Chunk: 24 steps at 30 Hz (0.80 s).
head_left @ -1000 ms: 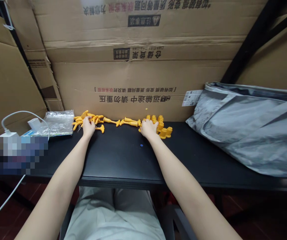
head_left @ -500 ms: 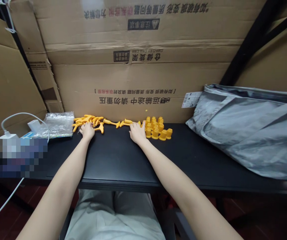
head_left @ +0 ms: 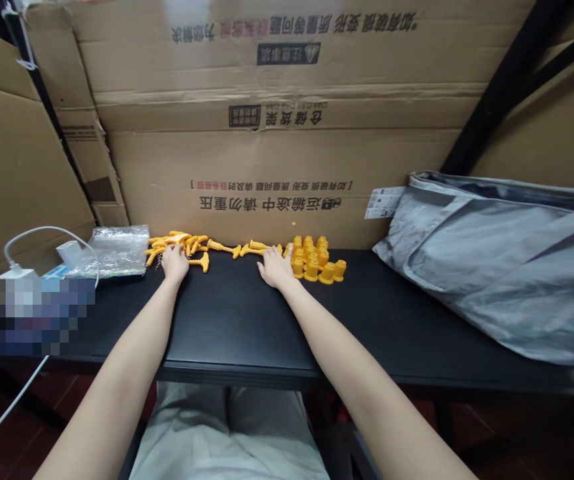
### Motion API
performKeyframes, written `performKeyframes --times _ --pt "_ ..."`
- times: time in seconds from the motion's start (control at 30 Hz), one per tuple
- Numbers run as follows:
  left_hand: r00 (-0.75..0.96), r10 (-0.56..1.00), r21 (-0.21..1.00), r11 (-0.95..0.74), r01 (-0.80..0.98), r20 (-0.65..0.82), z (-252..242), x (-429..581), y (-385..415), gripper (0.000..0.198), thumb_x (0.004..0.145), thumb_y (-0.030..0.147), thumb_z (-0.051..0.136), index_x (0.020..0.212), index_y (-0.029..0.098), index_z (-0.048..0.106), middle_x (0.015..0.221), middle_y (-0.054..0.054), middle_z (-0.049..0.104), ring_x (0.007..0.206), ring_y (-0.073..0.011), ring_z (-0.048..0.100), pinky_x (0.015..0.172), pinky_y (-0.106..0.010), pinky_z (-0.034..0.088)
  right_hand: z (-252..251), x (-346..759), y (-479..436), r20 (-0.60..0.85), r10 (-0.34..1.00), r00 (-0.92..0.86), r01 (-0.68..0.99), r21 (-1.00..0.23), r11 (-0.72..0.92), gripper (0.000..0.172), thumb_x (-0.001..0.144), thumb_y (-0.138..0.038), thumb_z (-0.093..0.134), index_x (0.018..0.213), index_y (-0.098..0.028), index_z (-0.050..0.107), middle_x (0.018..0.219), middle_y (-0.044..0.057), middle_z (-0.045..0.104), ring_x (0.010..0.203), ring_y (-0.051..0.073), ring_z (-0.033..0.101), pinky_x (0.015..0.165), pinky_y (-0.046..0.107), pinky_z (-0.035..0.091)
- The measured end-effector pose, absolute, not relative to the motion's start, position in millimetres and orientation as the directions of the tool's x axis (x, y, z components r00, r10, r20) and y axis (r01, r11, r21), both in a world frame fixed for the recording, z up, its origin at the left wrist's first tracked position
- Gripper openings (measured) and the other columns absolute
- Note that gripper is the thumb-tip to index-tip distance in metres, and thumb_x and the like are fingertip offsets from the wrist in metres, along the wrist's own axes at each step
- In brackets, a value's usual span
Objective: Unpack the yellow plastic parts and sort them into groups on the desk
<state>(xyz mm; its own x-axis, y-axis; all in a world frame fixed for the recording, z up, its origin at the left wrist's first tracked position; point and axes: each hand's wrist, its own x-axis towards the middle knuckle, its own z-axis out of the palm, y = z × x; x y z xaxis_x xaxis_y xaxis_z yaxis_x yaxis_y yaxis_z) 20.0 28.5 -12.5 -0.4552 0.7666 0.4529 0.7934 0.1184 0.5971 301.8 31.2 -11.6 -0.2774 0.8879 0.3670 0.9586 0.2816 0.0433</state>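
My left hand [head_left: 175, 264] rests at the near side of a heap of yellow-orange T-handled pieces [head_left: 177, 239], fingers reaching onto it. Beside its fingers lies one such T-handled piece [head_left: 203, 262], its shaft pointing toward the hand. Farther right, my right hand [head_left: 275, 268] lies low over the table with fingers spread. Its fingertips partly cover a T-handled piece [head_left: 254, 251], and its outer side borders a cluster of yellow cup-like caps [head_left: 311, 268]. Between the hands, another T-handled piece [head_left: 223, 247] lies along the back. Contact under the fingers is hidden.
Clear plastic wrap [head_left: 119, 250], a white charger [head_left: 19, 287] and its cable are at the left of the black table [head_left: 237, 327]. A grey bag [head_left: 497, 267] occupies the right side. Cardboard [head_left: 277, 153] stands along the back.
The view has shifted very slightly. Both hands stay in nearly the same places, and the yellow pieces and caps show no clear movement.
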Motion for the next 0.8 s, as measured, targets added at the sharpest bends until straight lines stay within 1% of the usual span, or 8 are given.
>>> performKeyframes --times 0.17,0.33,0.43,0.5,0.57,0.63,0.73,0.8 --pt "-0.453 0.782 0.577 0.149 0.803 0.429 -11.1 22.3 26.2 0.038 0.087 0.017 0.043 0.120 0.022 0.061 0.134 -0.013 0.052 0.127 -0.0310 0.046 0.105 -0.048 0.037 -8.5 301.2 30.9 0.354 0.901 -0.251 0.967 0.061 0.246 0.049 0.095 -0.030 0.034 0.135 -0.004 0.046 0.145 0.023 0.045 0.140 0.032 0.031 0.112 0.066 -0.003" --pt "-0.494 0.769 0.597 0.185 0.780 0.406 -9.5 22.8 25.3 0.042 0.085 0.016 0.044 0.125 0.021 0.055 0.129 -0.016 0.055 0.126 -0.0319 0.046 0.102 -0.048 0.039 -5.2 301.1 28.3 0.389 0.884 -0.258 0.966 0.076 0.248 0.045 0.093 -0.033 0.039 0.127 -0.007 0.053 0.130 0.023 0.055 0.128 0.034 0.043 0.112 0.065 0.001" --pt "-0.519 0.757 0.611 0.204 0.765 0.398 -7.8 23.8 24.1 0.040 0.084 0.017 0.046 0.123 0.020 0.055 0.129 -0.017 0.053 0.124 -0.0317 0.047 0.101 -0.046 0.040 -4.2 300.5 27.1 0.396 0.874 -0.281 0.959 0.093 0.266 0.039 0.091 -0.031 0.042 0.118 -0.010 0.060 0.125 0.022 0.057 0.122 0.035 0.045 0.111 0.067 0.003" --pt "-0.533 0.743 0.607 0.217 0.764 0.405 -6.1 25.3 22.3 0.037 0.083 0.017 0.049 0.119 0.021 0.056 0.132 -0.017 0.050 0.125 -0.0322 0.046 0.102 -0.048 0.038 -4.2 300.0 26.2 0.398 0.867 -0.300 0.954 0.105 0.282 0.035 0.091 -0.030 0.042 0.115 -0.012 0.061 0.124 0.021 0.057 0.121 0.034 0.045 0.110 0.067 0.005" --pt "-0.496 0.747 0.571 0.191 0.798 0.443 -4.0 28.2 19.9 0.033 0.080 0.017 0.053 0.112 0.022 0.059 0.136 -0.015 0.047 0.129 -0.0327 0.042 0.105 -0.051 0.034 -4.6 299.7 25.2 0.395 0.865 -0.309 0.951 0.106 0.291 0.034 0.092 -0.029 0.041 0.114 -0.013 0.061 0.122 0.020 0.059 0.119 0.033 0.046 0.111 0.067 0.006" --pt "-0.387 0.787 0.502 0.115 0.857 0.480 -1.9 32.3 17.6 0.026 0.076 0.017 0.057 0.101 0.023 0.061 0.137 -0.013 0.047 0.131 -0.0331 0.039 0.107 -0.055 0.029 -5.0 299.7 24.0 0.384 0.868 -0.315 0.949 0.098 0.301 0.033 0.093 -0.028 0.040 0.114 -0.012 0.061 0.120 0.020 0.060 0.119 0.033 0.046 0.111 0.066 0.007" --pt "-0.208 0.854 0.376 0.016 0.927 0.477 -0.5 38.8 15.7 0.012 0.073 0.018 0.061 0.084 0.023 0.063 0.130 -0.010 0.054 0.129 -0.0352 0.040 0.109 -0.061 0.023 -5.4 300.3 22.4 0.367 0.873 -0.322 0.946 0.082 0.314 0.032 0.093 -0.027 0.040 0.112 -0.013 0.061 0.118 0.019 0.061 0.120 0.033 0.046 0.110 0.066 0.009" --pt "-0.158 0.875 0.306 0.011 0.952 0.458 -1.5 40.9 15.8 0.011 0.072 0.017 0.061 0.082 0.022 0.063 0.124 -0.011 0.057 0.126 -0.0363 0.043 0.108 -0.063 0.021 -5.3 300.7 21.4 0.362 0.875 -0.321 0.946 0.075 0.316 0.031 0.093 -0.027 0.040 0.111 -0.013 0.061 0.117 0.018 0.062 0.119 0.032 0.047 0.110 0.066 0.009"
